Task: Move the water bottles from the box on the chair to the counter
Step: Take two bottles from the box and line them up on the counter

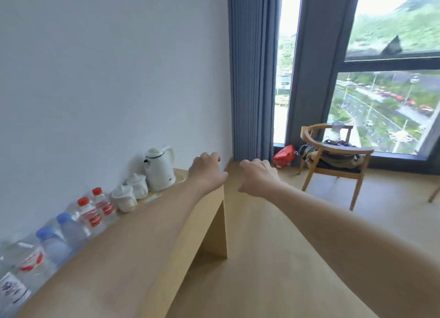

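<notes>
Presently we log both arms stretched forward, backs of the hands up. Our left hand (206, 172) and right hand (257, 178) hang with fingers loosely curled, holding nothing, touching nothing. Water bottles (91, 214) stand upright, caps up, in a row along the wall on the counter (133, 241), beside cups (126, 197) and a kettle (160, 169). A chair (333, 160) sits by the window, well apart.

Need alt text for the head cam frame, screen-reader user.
Both bare arms reach forward, left hand over the far end of a wooden counter and right hand beside it, fingers loosely curled, holding nothing. Water bottles line the wall with two white cups and a kettle. A wooden chair stands by the window.
</notes>
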Tool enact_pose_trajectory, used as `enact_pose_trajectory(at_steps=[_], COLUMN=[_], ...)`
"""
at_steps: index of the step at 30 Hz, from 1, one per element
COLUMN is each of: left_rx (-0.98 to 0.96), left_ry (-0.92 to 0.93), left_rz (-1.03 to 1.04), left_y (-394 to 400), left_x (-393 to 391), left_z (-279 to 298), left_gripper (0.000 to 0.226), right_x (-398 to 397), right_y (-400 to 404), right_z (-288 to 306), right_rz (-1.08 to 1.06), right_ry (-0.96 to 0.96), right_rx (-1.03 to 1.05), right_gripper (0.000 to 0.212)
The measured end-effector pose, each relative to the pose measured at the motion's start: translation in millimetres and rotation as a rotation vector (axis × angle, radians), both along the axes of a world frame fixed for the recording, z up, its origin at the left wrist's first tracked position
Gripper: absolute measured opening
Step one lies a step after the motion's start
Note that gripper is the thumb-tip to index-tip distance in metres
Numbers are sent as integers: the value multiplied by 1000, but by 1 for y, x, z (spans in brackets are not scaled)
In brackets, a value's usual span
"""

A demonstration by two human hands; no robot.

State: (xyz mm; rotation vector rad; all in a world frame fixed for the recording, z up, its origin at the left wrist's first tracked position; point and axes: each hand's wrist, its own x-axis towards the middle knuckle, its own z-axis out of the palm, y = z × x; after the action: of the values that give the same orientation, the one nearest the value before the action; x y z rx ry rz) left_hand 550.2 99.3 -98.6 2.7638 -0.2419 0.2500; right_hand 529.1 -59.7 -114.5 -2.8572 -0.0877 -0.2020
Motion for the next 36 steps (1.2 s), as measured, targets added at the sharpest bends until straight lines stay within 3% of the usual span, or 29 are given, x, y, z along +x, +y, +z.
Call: enact_pose_trajectory(at_steps=[5,13,24,36], left_rx=[0,23,97,51], left_ry=[2,5,51,93], left_rz=[-215,-467,-784,-975], left_y=[-177,-399,-635,-867], left_x=[14,17,50,183], left_z=[1,-3,-23,-32], left_gripper=[46,46,63,62], right_x=[-11,-42,-44,63], right_y=[-163,-366,-563,-760], right_z=[5,4,-27,-5], right_rz=[-198,-501,-882,-1112], right_ry=[3,58,124,115], right_rx=[8,7,25,37], right_gripper=[42,53,57,46])
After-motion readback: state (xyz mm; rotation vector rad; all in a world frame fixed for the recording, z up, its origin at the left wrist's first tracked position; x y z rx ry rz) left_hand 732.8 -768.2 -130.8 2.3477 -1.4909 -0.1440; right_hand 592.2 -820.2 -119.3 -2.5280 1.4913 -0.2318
